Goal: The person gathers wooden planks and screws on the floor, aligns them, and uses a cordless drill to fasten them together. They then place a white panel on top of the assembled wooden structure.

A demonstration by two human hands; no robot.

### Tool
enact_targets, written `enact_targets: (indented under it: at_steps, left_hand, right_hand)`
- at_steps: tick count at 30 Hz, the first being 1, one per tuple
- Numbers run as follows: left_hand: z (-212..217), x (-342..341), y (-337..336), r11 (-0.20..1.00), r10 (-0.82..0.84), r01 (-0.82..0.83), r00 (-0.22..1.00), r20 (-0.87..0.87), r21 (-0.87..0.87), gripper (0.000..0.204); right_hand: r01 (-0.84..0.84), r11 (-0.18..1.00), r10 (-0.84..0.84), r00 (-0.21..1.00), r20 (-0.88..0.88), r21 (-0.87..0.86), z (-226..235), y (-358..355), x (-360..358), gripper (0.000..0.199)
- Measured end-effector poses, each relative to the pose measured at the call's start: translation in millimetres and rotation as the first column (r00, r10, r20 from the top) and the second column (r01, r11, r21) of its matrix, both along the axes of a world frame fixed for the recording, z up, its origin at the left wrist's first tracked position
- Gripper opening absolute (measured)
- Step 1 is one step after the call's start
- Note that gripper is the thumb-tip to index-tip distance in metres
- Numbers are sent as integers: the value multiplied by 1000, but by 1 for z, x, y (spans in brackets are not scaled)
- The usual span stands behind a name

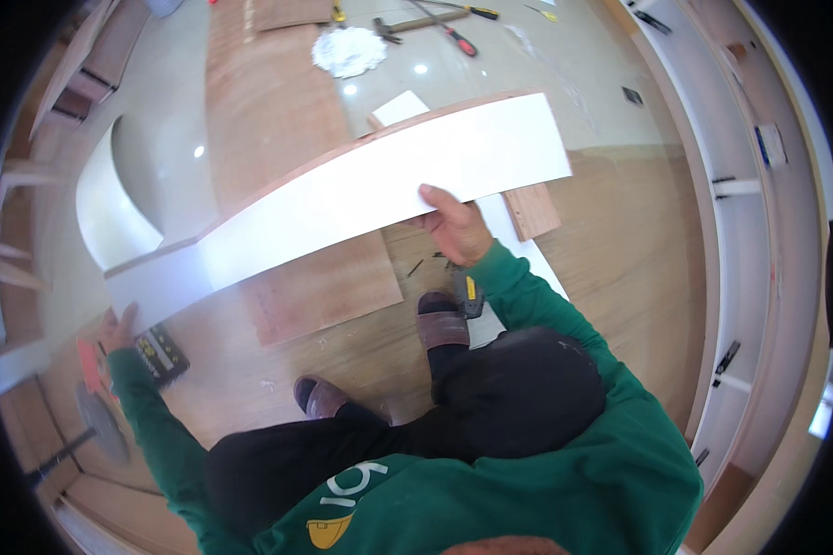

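Observation:
Both my hands hold a long white-faced board (370, 171), which slants up to the right across the middle of the view, off the floor. My left hand (118, 329) grips its lower left end, partly hidden by the board. My right hand (455, 227) is closed on the near edge right of the middle, thumb on the white face and the other fingers mostly behind it. A thin brown wood edge runs along the board's far side. Beneath it lie a plywood piece (329, 287) and, by my right hand, a wood block (532, 213).
A yellow-and-black tool (469, 294) lies by my right foot. Near my left hand are a black box (165, 355) and a round stand base (102, 424). Farther off lie a white heap (349, 52), a hammer (386, 30) and a red screwdriver (461, 42). A cabinet frame (739, 188) borders the right.

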State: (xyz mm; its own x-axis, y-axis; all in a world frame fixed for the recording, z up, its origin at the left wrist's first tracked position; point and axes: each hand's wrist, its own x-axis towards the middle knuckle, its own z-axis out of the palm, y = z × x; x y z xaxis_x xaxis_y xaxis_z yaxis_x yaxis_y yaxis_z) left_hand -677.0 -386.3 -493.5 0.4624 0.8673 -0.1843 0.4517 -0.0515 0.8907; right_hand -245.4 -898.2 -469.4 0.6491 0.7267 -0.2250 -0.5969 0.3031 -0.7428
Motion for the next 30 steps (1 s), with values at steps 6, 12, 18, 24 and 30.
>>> enact_targets:
  at_steps: [6, 12, 18, 24, 30]
  left_hand:
    - [5, 13, -12, 999, 40, -41, 997, -58, -12, 47]
    - [43, 53, -8, 973, -75, 167, 879, -470, 159, 63]
    - [64, 124, -7, 923, 72, 161, 819, -569, 349, 56]
    - [33, 167, 3, 959, -56, 237, 697, -714, 156, 58]
    - [-9, 163, 62, 873, -30, 465, 347, -937, 145, 64]
  right_hand:
    - [19, 1000, -19, 1000, -24, -18, -9, -10, 2, 38]
    - [21, 999, -24, 993, -114, -26, -59, -23, -5, 46]
    - [41, 990, -76, 962, -262, -137, -41, -10, -14, 45]
    - [-9, 959, -103, 920, -379, -282, -47, -25, 3, 42]
    - [-72, 956, -77, 875, -477, -286, -52, -14, -13, 39]
